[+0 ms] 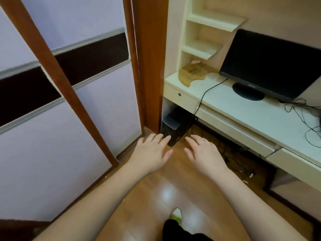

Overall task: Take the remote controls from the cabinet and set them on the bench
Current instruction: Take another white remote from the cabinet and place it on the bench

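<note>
Both of my hands are held out in front of me, palms down, above the wooden floor. My left hand (152,152) has its fingers straight and spread and holds nothing. My right hand (203,153) is likewise flat and empty. A tall cabinet (52,119) with pale sliding doors, a dark band and brown wooden frames fills the left side; its doors look closed. No remote control shows in this view, and no bench is in sight.
A white desk (243,110) runs along the right with a black monitor (267,65), loose cables (302,108) and a wooden object (191,73). White shelves (205,32) rise behind it. A black computer case (175,126) stands under the desk. My foot (176,214) is below.
</note>
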Tool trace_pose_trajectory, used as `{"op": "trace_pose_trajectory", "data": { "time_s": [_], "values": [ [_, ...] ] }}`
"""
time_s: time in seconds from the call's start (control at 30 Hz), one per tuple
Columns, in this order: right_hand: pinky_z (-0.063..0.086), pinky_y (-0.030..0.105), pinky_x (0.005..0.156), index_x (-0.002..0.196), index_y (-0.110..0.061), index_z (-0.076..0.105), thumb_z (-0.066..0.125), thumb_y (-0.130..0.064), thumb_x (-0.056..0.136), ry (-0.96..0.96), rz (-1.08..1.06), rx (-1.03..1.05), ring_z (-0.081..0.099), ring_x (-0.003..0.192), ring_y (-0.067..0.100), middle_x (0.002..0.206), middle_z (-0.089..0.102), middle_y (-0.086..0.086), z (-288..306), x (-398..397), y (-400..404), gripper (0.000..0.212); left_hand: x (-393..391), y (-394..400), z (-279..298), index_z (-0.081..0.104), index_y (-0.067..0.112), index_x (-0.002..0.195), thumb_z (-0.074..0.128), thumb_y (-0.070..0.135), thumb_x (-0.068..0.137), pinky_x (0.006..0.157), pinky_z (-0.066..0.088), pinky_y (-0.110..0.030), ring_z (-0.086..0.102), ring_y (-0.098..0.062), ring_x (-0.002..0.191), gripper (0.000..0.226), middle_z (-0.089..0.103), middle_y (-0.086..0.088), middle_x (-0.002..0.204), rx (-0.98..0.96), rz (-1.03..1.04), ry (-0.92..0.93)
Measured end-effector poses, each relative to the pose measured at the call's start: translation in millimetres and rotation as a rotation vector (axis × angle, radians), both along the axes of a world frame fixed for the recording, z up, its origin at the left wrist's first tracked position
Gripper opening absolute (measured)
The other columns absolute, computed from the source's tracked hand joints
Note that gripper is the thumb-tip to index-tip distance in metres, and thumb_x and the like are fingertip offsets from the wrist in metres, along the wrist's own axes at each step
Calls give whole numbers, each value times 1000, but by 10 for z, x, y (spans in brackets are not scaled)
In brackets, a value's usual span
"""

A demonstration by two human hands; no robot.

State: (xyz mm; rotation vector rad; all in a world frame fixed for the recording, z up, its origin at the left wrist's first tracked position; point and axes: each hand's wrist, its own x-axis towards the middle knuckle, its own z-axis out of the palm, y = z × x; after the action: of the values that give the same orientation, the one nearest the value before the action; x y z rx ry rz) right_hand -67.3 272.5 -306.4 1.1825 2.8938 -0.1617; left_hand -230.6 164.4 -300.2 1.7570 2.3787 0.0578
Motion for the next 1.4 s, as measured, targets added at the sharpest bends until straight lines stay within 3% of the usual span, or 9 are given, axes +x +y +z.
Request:
{"op": "trace_pose_trajectory", "data": {
  "time_s": [0.37, 0.8, 1.1, 1.4],
  "values": [
    [28, 38, 112, 146, -27, 29, 30, -45, 98, 87, -44, -33, 33, 138, 19, 153, 32, -2, 294, -282, 1466, 51, -343, 1494, 314, 24, 34, 150, 25, 57, 98, 116, 26, -47, 24, -20, 145, 57, 28, 5, 158, 16, -67, 74],
    [30, 38, 109, 145, -25, 33, 30, -45, 98, 83, -57, 24, 36, 135, 20, 148, 39, -2, 655, -1198, 2430, 50, -1148, 2525, 560, 37, 31, 143, 29, 52, 98, 105, 36, -42, 40, -17, 135, 50, 45, 5, 147, 115, -129, 168],
    [37, 36, 102, 142, -23, 36, 34, -44, 97, 112, -104, 166, 42, 129, 21, 142, 45, -2, 1120, -2182, 3028, 50, -2192, 3344, 1300, 35, 28, 145, 29, 44, 99, 102, 38, -42, 42, -21, 132, 49, 45, 2, 147, 261, -250, 256],
    [42, 37, 98, 140, -21, 41, 40, -42, 95, 190, -133, 336, 47, 124, 23, 138, 49, 1, 1864, -2556, 3580, 49, -2668, 4061, 2050, 42, 26, 139, 34, 36, 97, 96, 43, -40, 49, -19, 123, 44, 52, 3, 138, 441, -371, 317]
  ]
}}
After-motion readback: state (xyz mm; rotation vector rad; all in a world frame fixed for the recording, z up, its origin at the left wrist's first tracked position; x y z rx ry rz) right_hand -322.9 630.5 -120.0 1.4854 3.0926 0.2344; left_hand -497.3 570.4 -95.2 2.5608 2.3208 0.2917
